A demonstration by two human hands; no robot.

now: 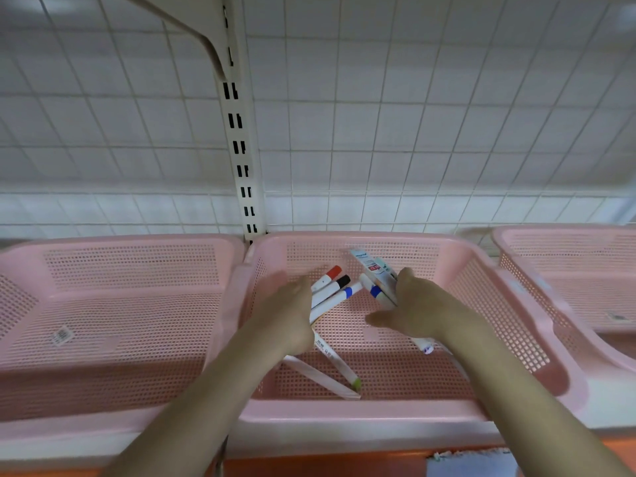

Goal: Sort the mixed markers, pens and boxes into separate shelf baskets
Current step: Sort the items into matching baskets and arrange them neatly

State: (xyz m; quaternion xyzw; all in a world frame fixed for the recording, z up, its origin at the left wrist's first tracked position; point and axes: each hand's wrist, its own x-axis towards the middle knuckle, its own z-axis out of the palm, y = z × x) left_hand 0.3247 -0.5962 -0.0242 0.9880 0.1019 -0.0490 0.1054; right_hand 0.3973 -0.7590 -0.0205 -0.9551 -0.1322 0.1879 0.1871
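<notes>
Both my hands are inside the middle pink basket (361, 409). My left hand (285, 315) grips a bundle of white markers (332, 290) with red, black and blue caps that fan out past my fingers. My right hand (420, 306) holds a small white box (370, 266) together with a blue-banded marker (377, 292); its thumb sticks out to the left. On the basket floor lie a green-tipped pen (339, 364) and a white pen (320, 376) below my left hand. A marker end (425, 346) shows under my right wrist.
A pink basket (113, 304) stands to the left and another pink basket (568, 280) to the right, both on a white shelf. A slotted upright (241, 146) and white wire grid back the shelf. A bracket (192, 32) juts out at the upper left.
</notes>
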